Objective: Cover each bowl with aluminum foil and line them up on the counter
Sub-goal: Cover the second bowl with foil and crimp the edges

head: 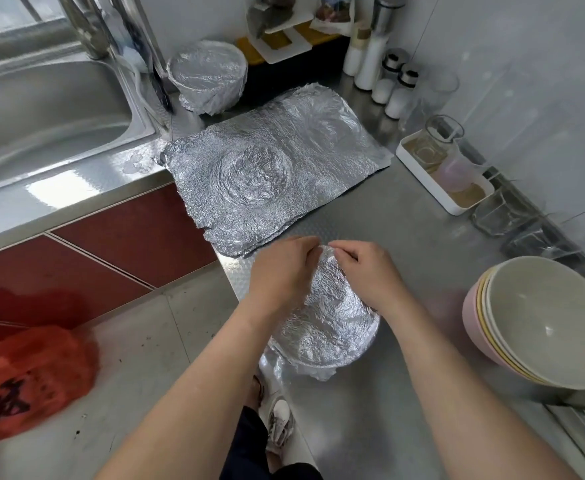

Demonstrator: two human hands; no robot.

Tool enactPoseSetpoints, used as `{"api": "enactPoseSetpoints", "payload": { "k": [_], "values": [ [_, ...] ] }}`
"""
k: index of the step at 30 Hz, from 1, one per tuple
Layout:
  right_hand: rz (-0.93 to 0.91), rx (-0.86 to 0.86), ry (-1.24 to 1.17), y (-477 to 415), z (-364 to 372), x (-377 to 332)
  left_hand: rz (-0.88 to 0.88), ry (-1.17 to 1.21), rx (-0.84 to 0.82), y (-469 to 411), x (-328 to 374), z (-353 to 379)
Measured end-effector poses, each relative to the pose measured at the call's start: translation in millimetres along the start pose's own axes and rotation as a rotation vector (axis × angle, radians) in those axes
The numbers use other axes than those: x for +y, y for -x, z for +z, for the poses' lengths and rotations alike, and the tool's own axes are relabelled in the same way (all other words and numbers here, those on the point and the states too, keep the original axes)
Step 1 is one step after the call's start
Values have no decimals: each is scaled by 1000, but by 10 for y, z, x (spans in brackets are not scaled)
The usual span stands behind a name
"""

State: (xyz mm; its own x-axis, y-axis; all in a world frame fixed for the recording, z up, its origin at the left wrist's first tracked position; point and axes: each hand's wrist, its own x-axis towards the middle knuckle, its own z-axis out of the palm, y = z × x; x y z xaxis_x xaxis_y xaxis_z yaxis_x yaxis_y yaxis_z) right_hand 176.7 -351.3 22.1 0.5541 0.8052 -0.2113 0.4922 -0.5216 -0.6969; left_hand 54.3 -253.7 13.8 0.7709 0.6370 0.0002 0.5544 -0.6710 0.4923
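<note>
Pinching the far rim of the foil-wrapped bowl (332, 327): left hand (280, 271) and right hand (369, 275), fingers curled on the foil edge, fingertips nearly meeting. Bowl sits under both hands on the steel counter (405, 220). Just beyond the hands, flat crumpled foil sheets (267, 168); farther past, second covered bowl (208, 74). Right of the right hand, stacked bare bowls (543, 323).

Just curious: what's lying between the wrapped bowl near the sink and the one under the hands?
Flat, crinkled foil sheets on the counter, seen in the head view.
</note>
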Motion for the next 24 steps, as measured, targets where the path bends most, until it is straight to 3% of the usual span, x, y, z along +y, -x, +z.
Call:
{"api": "enactPoseSetpoints", "payload": {
  "k": [10,14,19,24],
  "values": [
    [-23,143,120,55,159,67,64,-8,-30,-133,-19,47],
    [-23,164,37,120,154,72,81,39,-11,-54,-20,14],
    [285,187,-246,79,-5,95,-236,206,221,489,-105,21],
    [502,-33,-312,-118,-81,-72,-456,564,194,824,-8,151]
  ]
}}
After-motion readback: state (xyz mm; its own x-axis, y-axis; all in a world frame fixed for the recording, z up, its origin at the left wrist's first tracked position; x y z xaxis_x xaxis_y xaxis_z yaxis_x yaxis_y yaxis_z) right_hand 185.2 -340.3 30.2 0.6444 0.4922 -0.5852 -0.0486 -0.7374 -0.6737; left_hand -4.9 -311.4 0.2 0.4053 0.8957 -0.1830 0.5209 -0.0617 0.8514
